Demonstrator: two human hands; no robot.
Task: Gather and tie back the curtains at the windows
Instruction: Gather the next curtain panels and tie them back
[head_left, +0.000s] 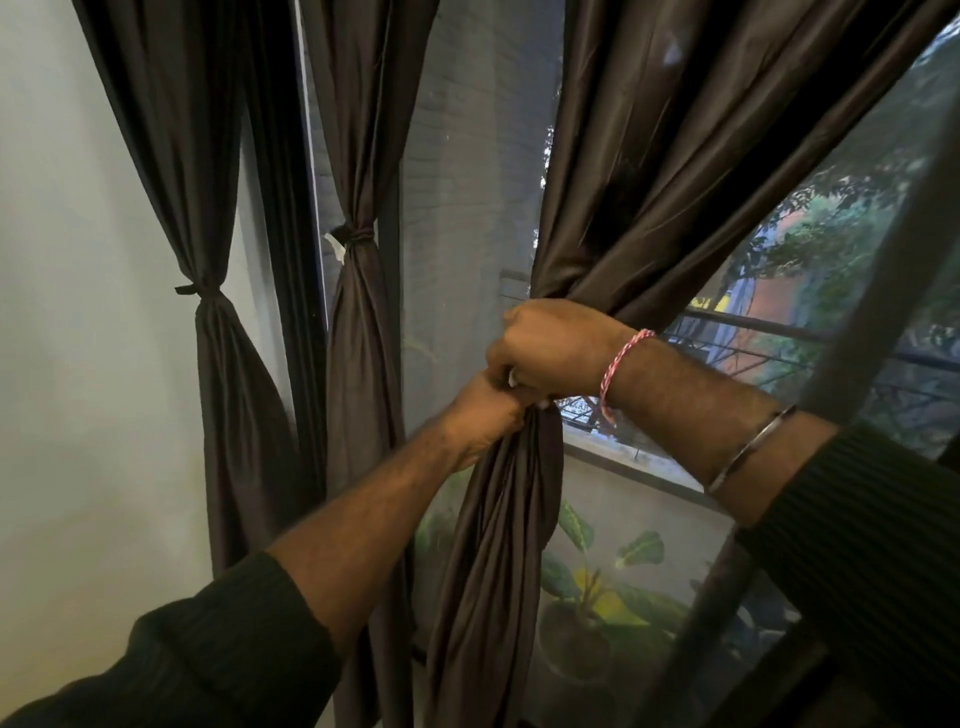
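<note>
A dark brown curtain (649, 171) hangs at the right window, bunched into a narrow waist at mid height. My right hand (556, 348) grips the gathered cloth from above, fingers curled round it. Just below and touching it, my left hand (485, 415) grips the same bunch, and the lower cloth (498, 545) hangs down from there. The fingertips of both hands are hidden in the folds, so I cannot tell whether a tie band lies between them. Two more brown curtains, one at the far left (208, 364) and one in the middle (358, 338), hang tied at their waists.
A pale wall (78, 364) fills the left. A mesh screen (467, 208) stands behind the middle curtain. A dark slanted bar (878, 291) crosses the right window, with trees and railings outside. Potted leafy plants (597, 587) show through the lower pane.
</note>
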